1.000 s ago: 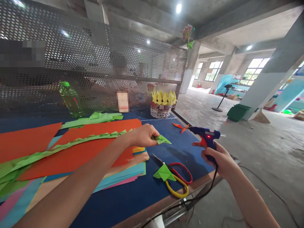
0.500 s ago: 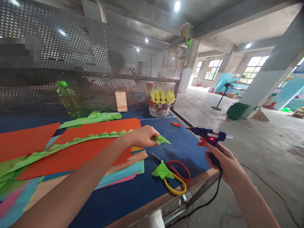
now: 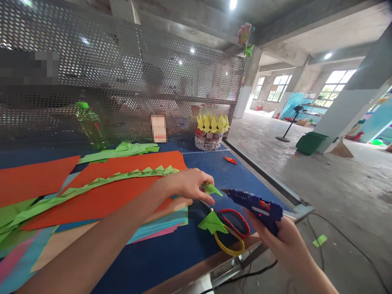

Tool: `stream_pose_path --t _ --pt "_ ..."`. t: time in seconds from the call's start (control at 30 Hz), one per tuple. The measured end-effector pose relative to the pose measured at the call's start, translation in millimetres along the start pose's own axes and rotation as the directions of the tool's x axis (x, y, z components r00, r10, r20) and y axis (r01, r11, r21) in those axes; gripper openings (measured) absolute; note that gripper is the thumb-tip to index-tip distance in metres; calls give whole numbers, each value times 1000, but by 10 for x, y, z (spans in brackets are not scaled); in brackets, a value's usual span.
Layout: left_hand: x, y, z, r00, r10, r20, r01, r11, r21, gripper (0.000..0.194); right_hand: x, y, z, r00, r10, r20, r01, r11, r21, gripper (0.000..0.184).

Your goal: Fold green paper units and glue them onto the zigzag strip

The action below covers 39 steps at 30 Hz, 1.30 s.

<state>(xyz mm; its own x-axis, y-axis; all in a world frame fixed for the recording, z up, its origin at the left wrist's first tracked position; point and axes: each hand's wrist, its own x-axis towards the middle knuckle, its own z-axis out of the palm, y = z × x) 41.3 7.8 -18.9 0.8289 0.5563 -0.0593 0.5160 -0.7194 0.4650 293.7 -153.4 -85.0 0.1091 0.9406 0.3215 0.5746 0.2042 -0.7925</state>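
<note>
My left hand point(image 3: 194, 185) is at the right end of a green folded-paper chain point(image 3: 119, 176). Its thumb and fingers are around a pointed green paper piece point(image 3: 211, 189), partly hidden by the fingers. My right hand point(image 3: 277, 234) grips a dark blue hot glue gun point(image 3: 254, 204) with a lit red light. The nozzle points left, close to the green tip; whether they touch I cannot tell. Below my left hand lie scissors point(image 3: 234, 222) with one red and one yellow handle loop. A loose folded green paper piece point(image 3: 212, 223) rests on them.
Orange sheets point(image 3: 101, 200) and other coloured paper cover the table's left. Behind stand a green-capped bottle point(image 3: 92, 128) and a basket with yellow paper points point(image 3: 210, 134). An orange scrap point(image 3: 230, 160) lies near the table edge. A black cord point(image 3: 245, 275) hangs at the front.
The glue gun first moved slightly right, then came left and down to the green tip. An orange scrap beside the nozzle is gone from there. My left thumb has spread lower.
</note>
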Motion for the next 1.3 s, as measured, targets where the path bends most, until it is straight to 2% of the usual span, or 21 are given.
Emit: stream_pose_path --t 0.1,0.27,0.4,0.5,0.73,0.9,1.1,1.3 --pt "-1 9 11 1000 3 -2 -3 1000 9 33 27 52 -30 997 -37 68 41 998 -53 43" --pt "-6 67 -5 1000 14 -5 -14 999 38 30 52 69 -37 986 -115 122 118 993 -16 28" --pt "-10 121 -9 1000 27 -6 -27 997 68 29 56 -7 -28 991 -104 87 103 995 8 27" --pt "-11 139 8 999 37 -18 -35 996 87 27 60 -34 -43 988 -110 108 111 994 1 29" --pt "7 204 24 997 45 -60 -37 990 134 17 46 74 -61 989 -87 117 93 995 -44 30" --pt "16 254 22 997 32 -65 -23 992 127 7 37 64 -56 988 -112 106 124 986 -109 33" --pt "2 273 13 999 28 -45 -22 993 119 6 31 62 -57 988 -114 100 130 978 -165 37" --pt "2 293 19 999 34 -35 -29 992 120 7 28 77 -56 983 -139 124 158 973 -166 33"
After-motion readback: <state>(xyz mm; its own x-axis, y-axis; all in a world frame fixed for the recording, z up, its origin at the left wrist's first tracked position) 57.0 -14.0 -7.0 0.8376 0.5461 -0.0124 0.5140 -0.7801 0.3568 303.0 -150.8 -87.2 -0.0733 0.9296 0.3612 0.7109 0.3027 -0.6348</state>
